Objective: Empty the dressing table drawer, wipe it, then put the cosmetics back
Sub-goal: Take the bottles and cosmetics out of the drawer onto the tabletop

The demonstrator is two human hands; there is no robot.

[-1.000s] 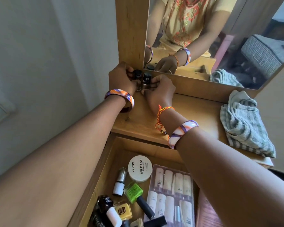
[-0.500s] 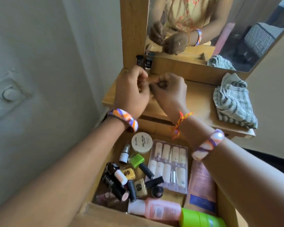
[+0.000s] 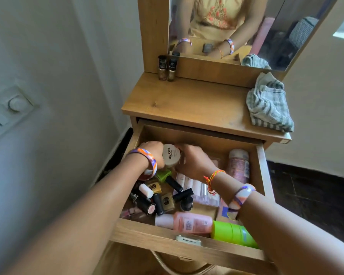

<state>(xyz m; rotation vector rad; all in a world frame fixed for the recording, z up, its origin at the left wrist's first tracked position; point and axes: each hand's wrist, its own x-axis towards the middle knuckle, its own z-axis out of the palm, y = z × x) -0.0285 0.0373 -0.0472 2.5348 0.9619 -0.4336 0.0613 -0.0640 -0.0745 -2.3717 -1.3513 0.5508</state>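
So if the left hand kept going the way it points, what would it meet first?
The round nail polish tub, which the left hand already seems to touch; the right hand lies just beyond, though depth is unclear.

Soft daylight, wide-angle edge warp, slight motion blur.

Drawer (image 3: 187,249): light oak-brown wood grain;
Cloth (image 3: 268,104): grey-green with white stripes;
Round jar (image 3: 171,155): cream, black lettering;
Two small bottles (image 3: 166,68): black caps, gold below;
Lying bottle (image 3: 191,223): pink, white cap;
Tube (image 3: 232,234): bright green;
Bangles (image 3: 149,161): orange, purple, white swirls;
Wrist thread (image 3: 212,178): orange and yellow
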